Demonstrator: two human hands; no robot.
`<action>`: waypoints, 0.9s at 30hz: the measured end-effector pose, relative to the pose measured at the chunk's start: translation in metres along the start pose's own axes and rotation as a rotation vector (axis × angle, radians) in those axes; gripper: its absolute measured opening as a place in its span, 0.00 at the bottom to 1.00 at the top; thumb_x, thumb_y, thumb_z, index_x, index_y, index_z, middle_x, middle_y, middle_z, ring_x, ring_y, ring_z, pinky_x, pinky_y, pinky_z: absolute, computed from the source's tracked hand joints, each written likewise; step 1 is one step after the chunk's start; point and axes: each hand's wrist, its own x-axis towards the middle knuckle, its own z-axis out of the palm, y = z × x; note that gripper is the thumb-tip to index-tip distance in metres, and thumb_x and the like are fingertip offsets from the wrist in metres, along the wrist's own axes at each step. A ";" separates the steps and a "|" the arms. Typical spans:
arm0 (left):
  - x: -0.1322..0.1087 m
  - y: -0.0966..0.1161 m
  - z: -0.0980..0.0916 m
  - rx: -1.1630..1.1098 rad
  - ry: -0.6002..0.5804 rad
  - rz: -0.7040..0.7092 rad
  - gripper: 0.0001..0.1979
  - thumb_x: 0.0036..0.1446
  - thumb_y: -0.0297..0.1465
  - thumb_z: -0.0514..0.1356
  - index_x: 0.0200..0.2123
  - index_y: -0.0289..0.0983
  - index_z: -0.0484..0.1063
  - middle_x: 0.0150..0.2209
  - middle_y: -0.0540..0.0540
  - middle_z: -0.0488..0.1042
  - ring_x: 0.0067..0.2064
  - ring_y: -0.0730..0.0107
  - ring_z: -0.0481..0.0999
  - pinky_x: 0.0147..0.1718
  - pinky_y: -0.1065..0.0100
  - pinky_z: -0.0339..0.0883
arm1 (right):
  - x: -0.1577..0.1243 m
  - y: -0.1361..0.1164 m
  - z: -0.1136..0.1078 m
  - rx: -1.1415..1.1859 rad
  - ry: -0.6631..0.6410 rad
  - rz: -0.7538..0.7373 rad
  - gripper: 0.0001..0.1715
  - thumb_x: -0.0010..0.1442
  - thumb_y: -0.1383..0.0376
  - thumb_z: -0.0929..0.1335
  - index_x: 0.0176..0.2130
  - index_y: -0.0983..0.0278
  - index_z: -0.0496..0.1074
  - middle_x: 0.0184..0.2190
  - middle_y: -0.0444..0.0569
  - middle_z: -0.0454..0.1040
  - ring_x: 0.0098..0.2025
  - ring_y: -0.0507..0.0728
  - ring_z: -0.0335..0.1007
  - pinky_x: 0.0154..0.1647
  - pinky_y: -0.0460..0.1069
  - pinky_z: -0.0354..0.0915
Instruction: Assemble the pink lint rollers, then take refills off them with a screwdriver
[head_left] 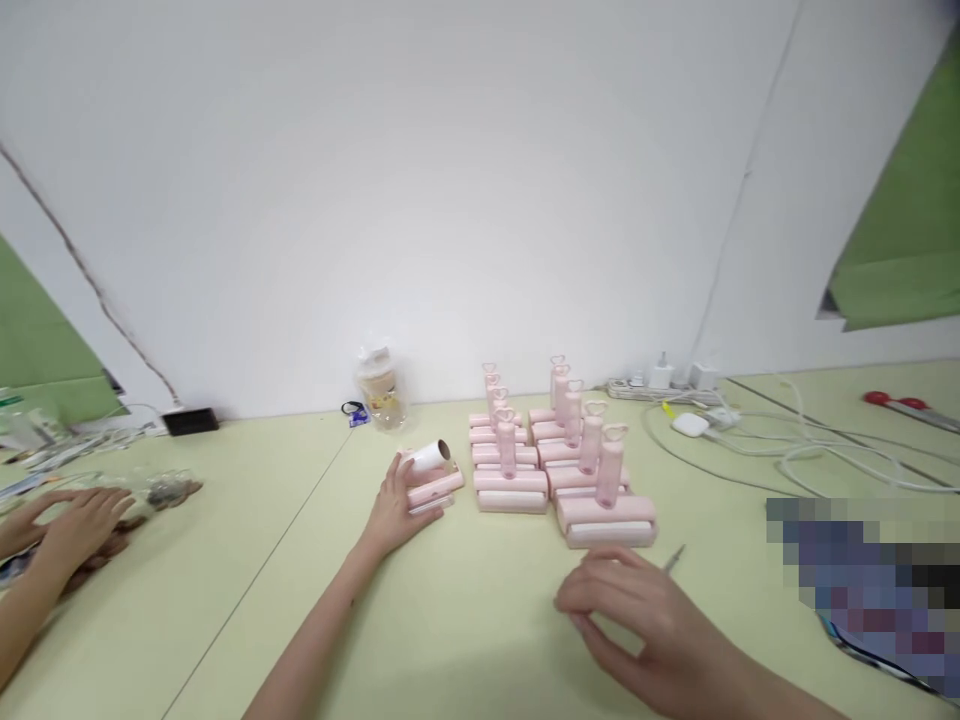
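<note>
So the left forearm (326,622) reaches in, left hand (396,515) wrapped in a grip, thumb poking out rightward. Right hand (637,605) sits closer in, knuckles up, fingers loosely curled, thumb tip near the fingertips.

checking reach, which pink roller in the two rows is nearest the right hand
The front roller of the right row, just beyond the right hand; the other rollers in both rows are farther away.
</note>
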 end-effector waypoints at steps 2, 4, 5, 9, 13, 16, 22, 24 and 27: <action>0.009 -0.008 0.000 -0.012 -0.009 0.031 0.43 0.45 0.43 0.62 0.59 0.36 0.43 0.63 0.32 0.45 0.63 0.49 0.48 0.55 0.51 0.55 | -0.009 0.012 -0.018 -0.093 0.088 0.047 0.15 0.57 0.75 0.62 0.42 0.59 0.64 0.34 0.46 0.74 0.37 0.54 0.71 0.40 0.50 0.62; 0.016 -0.013 0.000 -0.021 -0.003 0.049 0.45 0.43 0.44 0.63 0.59 0.36 0.44 0.62 0.33 0.48 0.63 0.49 0.50 0.54 0.52 0.56 | -0.017 0.029 -0.030 -0.178 0.223 0.184 0.15 0.59 0.70 0.62 0.46 0.58 0.62 0.39 0.50 0.71 0.42 0.57 0.70 0.44 0.53 0.62; 0.017 -0.014 0.000 -0.023 0.008 0.053 0.46 0.41 0.44 0.64 0.59 0.36 0.44 0.62 0.34 0.50 0.62 0.48 0.52 0.54 0.53 0.57 | -0.020 0.037 -0.033 -0.193 0.297 0.285 0.15 0.60 0.67 0.62 0.47 0.58 0.60 0.43 0.51 0.69 0.42 0.58 0.70 0.44 0.54 0.63; 0.017 -0.003 0.002 0.002 0.115 -0.006 0.45 0.39 0.43 0.64 0.58 0.35 0.51 0.60 0.36 0.55 0.60 0.43 0.54 0.54 0.50 0.54 | -0.026 0.069 -0.031 -0.130 0.385 0.664 0.24 0.58 0.53 0.62 0.50 0.59 0.53 0.45 0.54 0.64 0.37 0.58 0.70 0.37 0.54 0.67; 0.011 0.023 0.012 0.050 0.265 -0.176 0.35 0.46 0.43 0.59 0.53 0.28 0.57 0.57 0.25 0.57 0.60 0.37 0.52 0.54 0.37 0.40 | -0.015 0.087 -0.021 -0.089 0.279 0.761 0.25 0.54 0.48 0.64 0.46 0.59 0.57 0.42 0.51 0.67 0.29 0.54 0.67 0.30 0.51 0.67; 0.003 0.055 0.012 0.051 0.296 -0.181 0.34 0.48 0.42 0.59 0.53 0.27 0.56 0.58 0.25 0.55 0.61 0.41 0.49 0.57 0.40 0.35 | -0.001 0.086 -0.019 -0.084 0.243 0.739 0.16 0.56 0.50 0.63 0.36 0.59 0.62 0.27 0.43 0.68 0.22 0.53 0.63 0.22 0.48 0.62; -0.027 0.144 -0.028 -0.486 -0.139 0.053 0.30 0.51 0.44 0.57 0.55 0.40 0.56 0.57 0.39 0.61 0.58 0.56 0.60 0.54 0.55 0.55 | 0.004 0.050 -0.028 0.046 0.269 0.563 0.12 0.57 0.55 0.64 0.37 0.60 0.66 0.30 0.47 0.71 0.33 0.57 0.69 0.33 0.50 0.66; -0.035 0.165 -0.036 -0.834 -0.376 -0.085 0.36 0.49 0.50 0.57 0.57 0.39 0.52 0.55 0.37 0.62 0.54 0.54 0.65 0.50 0.56 0.60 | 0.000 0.035 -0.026 0.233 0.245 0.443 0.10 0.57 0.59 0.66 0.40 0.60 0.67 0.37 0.49 0.73 0.40 0.59 0.70 0.39 0.51 0.67; -0.046 0.180 -0.032 -1.271 -0.685 -0.281 0.46 0.46 0.55 0.56 0.61 0.36 0.43 0.51 0.34 0.67 0.49 0.54 0.71 0.44 0.57 0.64 | -0.008 0.022 -0.015 0.471 0.240 0.341 0.09 0.58 0.61 0.66 0.41 0.58 0.67 0.37 0.49 0.73 0.41 0.57 0.71 0.39 0.49 0.69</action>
